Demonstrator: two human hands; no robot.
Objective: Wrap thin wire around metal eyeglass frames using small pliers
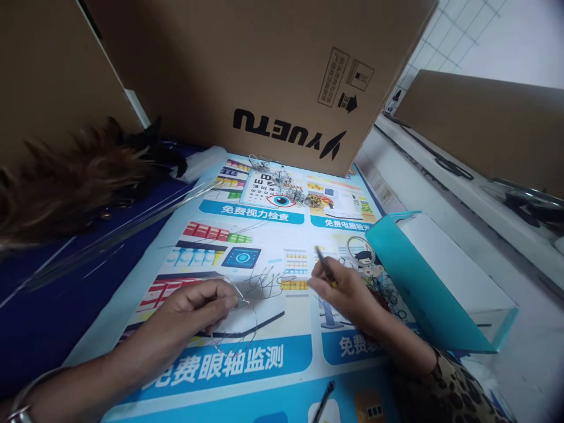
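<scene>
My left hand is closed in a pinch on a thin wire loop that curves below the fingertips over the printed sheet. In my right hand, the fingers are wrapped round a slim dark tool with its narrow tip pointing up and left; its exact kind is not clear. The two hands are apart. Between them lie several short loose wires. Behind the right hand a pale round ring rests near the teal box, and dark small loops lie partly hidden by the forearm.
Tangled wire clusters lie at the back before a large cardboard box. An open teal box stands at right. Long thin rods and brown feathers are at left. A dark slender object lies at the front.
</scene>
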